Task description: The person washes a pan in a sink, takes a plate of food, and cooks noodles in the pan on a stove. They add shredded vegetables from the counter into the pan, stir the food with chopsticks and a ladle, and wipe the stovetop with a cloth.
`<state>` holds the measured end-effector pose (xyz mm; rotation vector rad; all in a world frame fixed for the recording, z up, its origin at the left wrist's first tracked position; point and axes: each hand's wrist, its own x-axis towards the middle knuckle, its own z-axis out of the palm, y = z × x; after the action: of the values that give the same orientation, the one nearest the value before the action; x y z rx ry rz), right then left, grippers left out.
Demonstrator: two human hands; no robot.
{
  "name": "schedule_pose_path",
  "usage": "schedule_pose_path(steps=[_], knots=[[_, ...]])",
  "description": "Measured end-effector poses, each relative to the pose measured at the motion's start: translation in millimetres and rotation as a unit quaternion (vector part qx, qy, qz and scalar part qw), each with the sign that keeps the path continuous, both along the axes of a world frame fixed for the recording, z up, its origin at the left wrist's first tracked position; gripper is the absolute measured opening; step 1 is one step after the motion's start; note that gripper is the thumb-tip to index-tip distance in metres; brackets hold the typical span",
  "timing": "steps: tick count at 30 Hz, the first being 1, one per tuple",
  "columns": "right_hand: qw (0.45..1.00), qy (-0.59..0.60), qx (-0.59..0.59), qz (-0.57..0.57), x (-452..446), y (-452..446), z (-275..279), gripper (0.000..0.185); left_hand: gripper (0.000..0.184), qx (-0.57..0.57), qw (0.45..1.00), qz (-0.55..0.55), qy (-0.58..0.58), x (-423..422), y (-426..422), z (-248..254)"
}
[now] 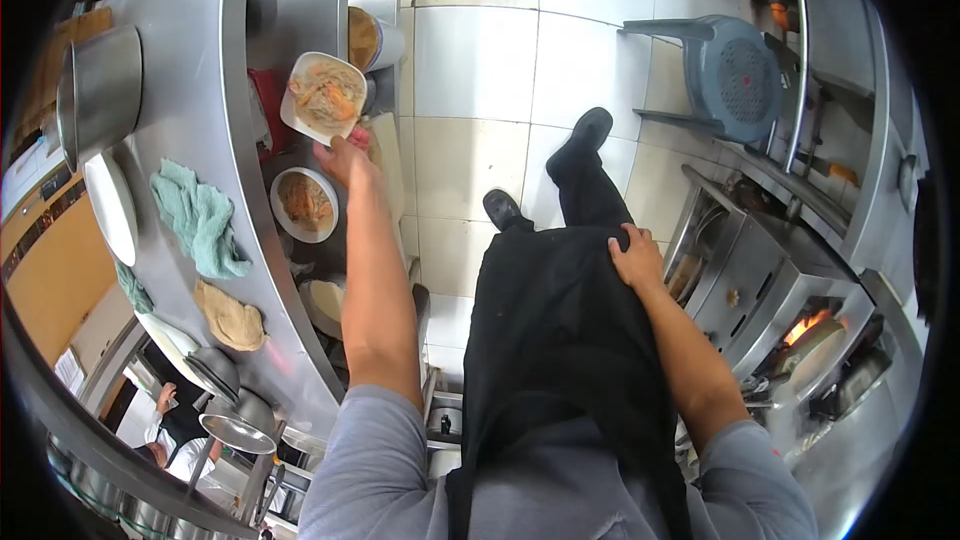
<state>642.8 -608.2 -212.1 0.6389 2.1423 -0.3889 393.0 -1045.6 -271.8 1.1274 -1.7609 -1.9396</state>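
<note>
A white square bowl [325,97] of food with orange pieces is at the lower shelf on the left. My left hand [343,160] has its fingers closed at the bowl's near edge, and something small and red shows beside them. Just below, a round white bowl [304,205] of similar food stands on the shelf. My right hand [637,257] rests on the black apron [570,320] over my thigh, fingers spread, holding nothing.
The steel counter [190,120] at left carries green cloths [198,218], a tan cloth [230,315] and a pot [105,95]. A grey stool [740,78] lies at upper right. Flames [806,327] burn at the stove, right. Another person [185,420] is at lower left.
</note>
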Motion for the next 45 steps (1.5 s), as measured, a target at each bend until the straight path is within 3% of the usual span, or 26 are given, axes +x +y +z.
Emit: schedule_pose_path(steps=[7, 14, 16, 19, 20, 21, 23, 25, 26, 27, 29, 31, 32, 34, 36, 39, 42, 44, 45], knots=[[1.000, 0.012, -0.012, -0.019, -13, 11, 3, 0.052, 0.035, 0.044, 0.994, 0.096, 0.030, -74, -6, -20], [0.999, -0.027, -0.031, -0.035, -40, 32, 11, 0.053, 0.033, 0.060, 0.991, 0.119, -0.001, -118, -23, -34], [0.997, -0.047, -0.043, -0.044, -49, 39, 14, 0.055, 0.036, 0.130, 0.985, 0.116, 0.004, -121, -26, -35], [0.996, -0.027, -0.061, -0.060, -47, 50, 6, 0.055, 0.058, 0.242, 0.963, 0.119, 0.013, -112, -8, -23], [0.996, -0.037, -0.072, -0.049, -47, 52, 1, 0.056, 0.057, 0.283, 0.956, 0.072, -0.013, -100, 7, -14], [0.995, -0.044, -0.075, -0.045, -55, 57, 7, 0.057, 0.060, 0.239, 0.968, 0.021, -0.077, -98, 48, 24], [0.989, -0.115, -0.093, -0.027, -100, 69, 60, 0.060, 0.060, 0.143, 0.976, -0.080, -0.142, -77, 100, 39], [0.983, -0.125, -0.127, -0.054, -124, 81, 77, 0.061, 0.038, 0.131, 0.956, -0.119, -0.232, -58, 138, 39], [0.983, -0.085, -0.138, -0.088, -144, 89, 93, 0.061, 0.027, 0.081, 0.917, -0.301, -0.250, -50, 142, 26], [0.980, -0.045, -0.154, -0.115, -162, 98, 110, 0.061, 0.028, 0.100, 0.928, -0.220, -0.283, -49, 205, 68], [0.929, 0.156, -0.289, -0.171, -192, 124, 85, 0.055, 0.032, 0.053, 0.860, -0.424, -0.278, -53, 263, 95], [0.879, 0.298, -0.315, -0.200, -248, 169, 133, 0.047, 0.034, -0.017, 0.768, -0.590, -0.249, -79, 335, 144], [0.807, 0.389, -0.368, -0.248, -278, 196, 172, 0.042, 0.034, -0.018, 0.766, -0.597, -0.240, -97, 368, 159], [0.694, 0.482, -0.416, -0.336, -332, 258, 232, 0.029, 0.031, -0.069, 0.695, -0.710, -0.095, -138, 433, 181], [0.643, 0.521, -0.402, -0.392, -374, 337, 290, 0.027, 0.029, -0.084, 0.666, -0.741, -0.004, -190, 510, 229], [0.618, 0.560, -0.296, -0.466, -432, 463, 309, 0.029, 0.027, -0.130, 0.590, -0.781, 0.159, -271, 628, 306], [0.541, 0.525, -0.296, -0.586, -486, 565, 316, 0.036, 0.025, -0.136, 0.526, -0.784, 0.302, -337, 748, 332], [0.533, 0.537, -0.278, -0.592, -512, 611, 313, 0.037, 0.022, -0.176, 0.471, -0.766, 0.400, -373, 830, 331], [0.526, 0.549, -0.275, -0.589, -518, 627, 308, 0.039, 0.021, -0.222, 0.461, -0.775, 0.370, -384, 867, 329]])
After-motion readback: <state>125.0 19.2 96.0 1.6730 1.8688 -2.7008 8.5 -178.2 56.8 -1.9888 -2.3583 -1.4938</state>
